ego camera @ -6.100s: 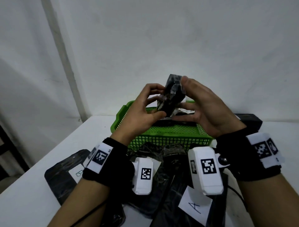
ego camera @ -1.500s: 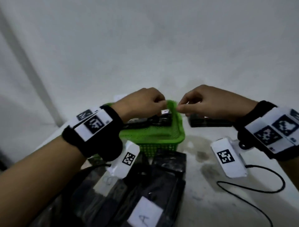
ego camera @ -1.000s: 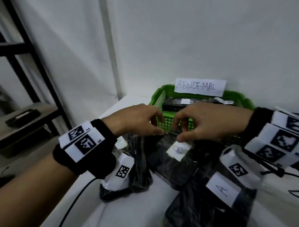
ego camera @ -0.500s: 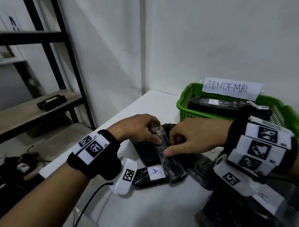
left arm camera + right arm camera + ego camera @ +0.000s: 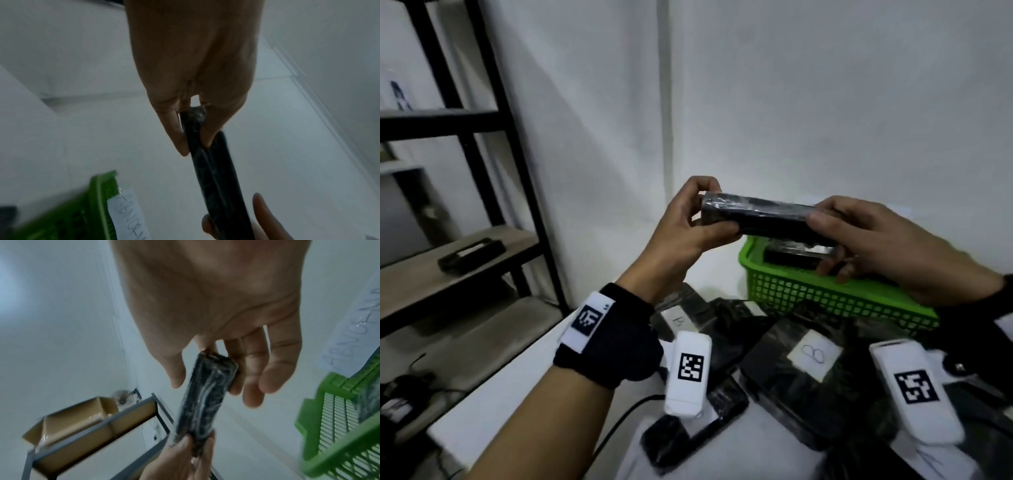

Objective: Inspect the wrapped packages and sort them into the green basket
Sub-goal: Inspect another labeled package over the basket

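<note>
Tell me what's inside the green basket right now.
Inside the green basket lies at least one black wrapped package, seen over its near rim. The held package and the right hand cover much of the inside, so the count cannot be told.

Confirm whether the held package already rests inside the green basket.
No: both hands hold the wrapped package in the air above the green basket.

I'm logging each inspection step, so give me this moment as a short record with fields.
held item: wrapped package, black, lifted over the table
left hand: grips its left end
right hand: grips its right end
green basket: below the package, already holds wrapped packages
basket label: handwritten, partly readable
table: more wrapped packages, one labelled B
</note>
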